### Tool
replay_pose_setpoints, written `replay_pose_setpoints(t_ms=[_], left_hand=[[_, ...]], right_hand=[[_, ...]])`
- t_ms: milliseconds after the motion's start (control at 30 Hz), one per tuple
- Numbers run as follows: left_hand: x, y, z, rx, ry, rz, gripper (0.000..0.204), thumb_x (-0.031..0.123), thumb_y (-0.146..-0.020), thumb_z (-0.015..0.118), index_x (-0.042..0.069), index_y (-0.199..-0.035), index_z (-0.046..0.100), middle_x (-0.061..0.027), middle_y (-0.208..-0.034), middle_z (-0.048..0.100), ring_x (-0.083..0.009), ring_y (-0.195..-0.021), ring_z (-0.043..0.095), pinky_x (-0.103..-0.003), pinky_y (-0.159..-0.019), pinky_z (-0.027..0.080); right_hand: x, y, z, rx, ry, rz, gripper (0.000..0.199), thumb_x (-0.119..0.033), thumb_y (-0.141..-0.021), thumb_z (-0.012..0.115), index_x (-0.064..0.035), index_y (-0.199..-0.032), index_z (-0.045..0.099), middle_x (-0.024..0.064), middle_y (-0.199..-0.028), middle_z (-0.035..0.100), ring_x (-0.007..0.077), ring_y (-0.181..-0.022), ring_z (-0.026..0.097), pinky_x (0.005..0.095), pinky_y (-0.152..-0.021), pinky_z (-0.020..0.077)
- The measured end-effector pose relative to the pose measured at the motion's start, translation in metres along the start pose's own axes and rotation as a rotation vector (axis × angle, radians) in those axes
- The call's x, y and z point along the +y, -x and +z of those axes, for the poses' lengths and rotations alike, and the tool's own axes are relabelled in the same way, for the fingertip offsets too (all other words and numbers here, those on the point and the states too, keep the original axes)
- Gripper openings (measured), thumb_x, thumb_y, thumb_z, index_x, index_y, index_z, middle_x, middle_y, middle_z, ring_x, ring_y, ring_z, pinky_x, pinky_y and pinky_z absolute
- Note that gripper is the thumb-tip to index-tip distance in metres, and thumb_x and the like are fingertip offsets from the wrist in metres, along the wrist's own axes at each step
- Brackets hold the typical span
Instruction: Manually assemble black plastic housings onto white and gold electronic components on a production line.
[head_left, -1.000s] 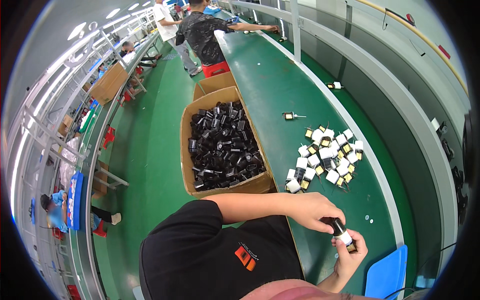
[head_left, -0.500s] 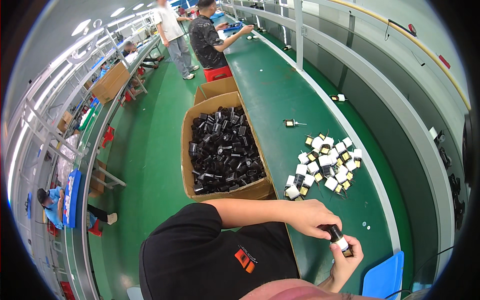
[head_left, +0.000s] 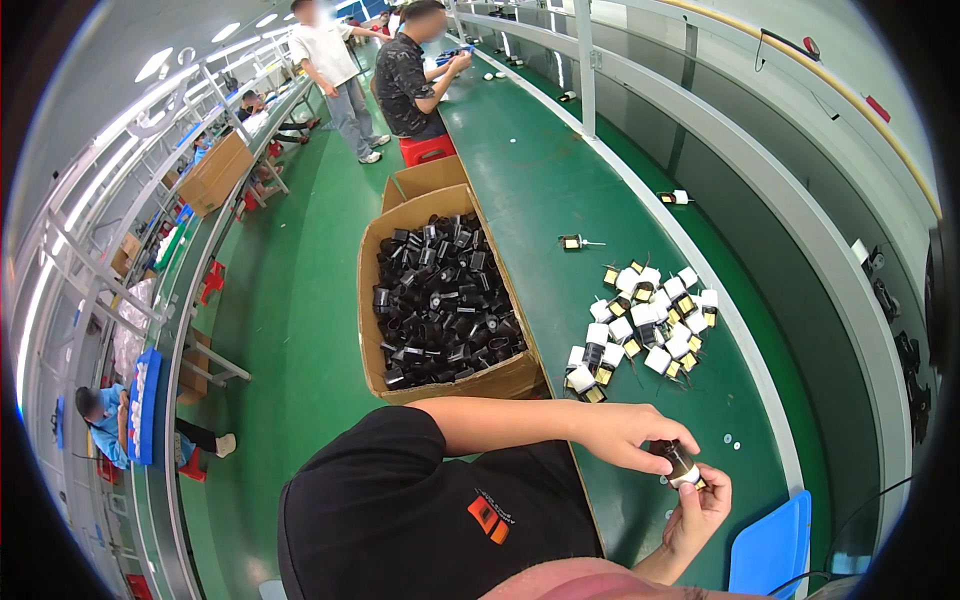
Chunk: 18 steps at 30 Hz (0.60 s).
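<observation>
Above the worktop [head_left: 545, 180], on the near side of the pile of white-capped parts [head_left: 655, 318], the black-and-white part [head_left: 675, 460] is held two-handed: the grip of the left hand [head_left: 635, 438] wraps the black barrel, while that of the right hand [head_left: 704, 510] pinches the lower end between thumb and fingers. It looks light and stiff, its glossy shell probably slippery — best taken by the barrel walls, sparing any thin leads, which would likely bend. Compared with half a second ago, less white shows between the hands, and the part seems tilted further over.
</observation>
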<state>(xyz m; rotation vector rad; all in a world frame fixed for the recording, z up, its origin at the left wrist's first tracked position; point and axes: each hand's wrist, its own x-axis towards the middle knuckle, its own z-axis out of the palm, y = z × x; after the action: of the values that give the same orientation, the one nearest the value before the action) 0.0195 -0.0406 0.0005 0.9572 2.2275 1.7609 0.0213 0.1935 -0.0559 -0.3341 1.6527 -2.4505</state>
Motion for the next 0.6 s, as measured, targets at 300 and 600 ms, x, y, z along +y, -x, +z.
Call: replay_pose_setpoints(t_ms=[300, 600], left_hand=[[0.006, -0.01, 0.014, -0.135, 0.115, -0.038, 0.044, 0.016, -0.092, 0.063, 0.005, -0.133, 0.05, -0.0113, -0.108, 0.068, -0.0255, -0.087, 0.066, -0.037, -0.074, 0.051], [-0.005, -0.041, 0.027, 0.11, -0.132, 0.426, 0.055, 0.019, -0.076, 0.08, 0.003, -0.125, 0.061, -0.014, -0.119, 0.064, -0.0306, -0.103, 0.063, -0.039, -0.089, 0.052]], right_hand=[[0.005, 0.006, -0.003, -0.035, -0.101, -0.063, 0.03, -0.01, -0.089, 0.065, -0.0004, -0.114, 0.051, 0.0133, -0.104, 0.06, 0.0174, -0.071, 0.061, 0.0255, -0.06, 0.0504], [0.032, 0.013, -0.001, 0.169, -0.505, 0.141, 0.071, -0.026, -0.07, 0.07, -0.0011, -0.132, 0.047, 0.0117, -0.129, 0.054, 0.0254, -0.123, 0.052, 0.0419, -0.107, 0.0402]])
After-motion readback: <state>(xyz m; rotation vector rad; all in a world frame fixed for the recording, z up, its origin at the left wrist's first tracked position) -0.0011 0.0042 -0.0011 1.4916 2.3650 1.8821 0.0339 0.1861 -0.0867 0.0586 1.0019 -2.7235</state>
